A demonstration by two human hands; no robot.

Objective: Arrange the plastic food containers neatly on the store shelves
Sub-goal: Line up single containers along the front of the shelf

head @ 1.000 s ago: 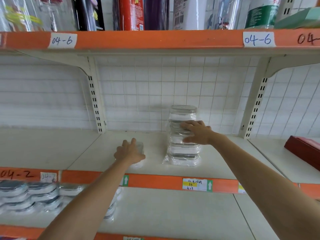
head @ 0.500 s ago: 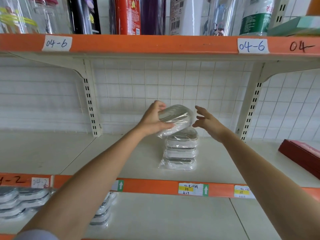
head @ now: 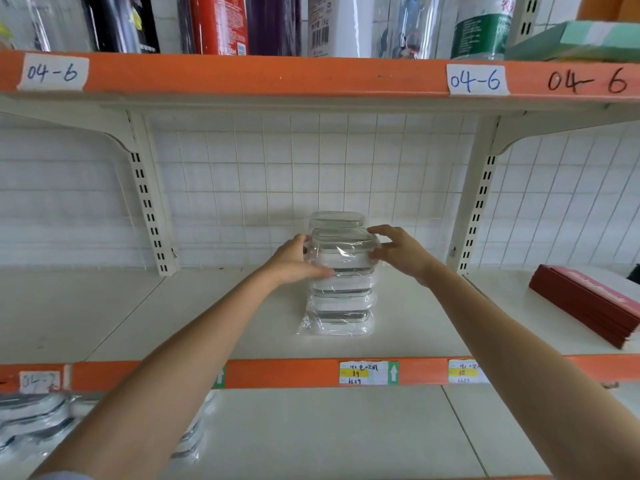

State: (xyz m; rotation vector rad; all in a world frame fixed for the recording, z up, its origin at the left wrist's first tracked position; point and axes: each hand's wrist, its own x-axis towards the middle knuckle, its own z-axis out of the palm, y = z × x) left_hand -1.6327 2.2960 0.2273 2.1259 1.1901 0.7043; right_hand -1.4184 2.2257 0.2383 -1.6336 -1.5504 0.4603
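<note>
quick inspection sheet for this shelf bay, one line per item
surface: white middle shelf, orange front edge with price tags.
job's things: stack of wrapped containers; top container between both hands; second stack behind; more containers on lower shelf.
clutter: red box on the right.
hands: left hand and right hand grip the top container's sides.
cables: nothing seen.
surroundings: bottles on the shelf above, wire-grid back wall.

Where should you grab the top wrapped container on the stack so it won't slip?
Probably by its two short sides, under the lid rim, one hand from each side, as the left hand and right hand do now. The top container is wide, flat and wrapped in slippery film.
</note>
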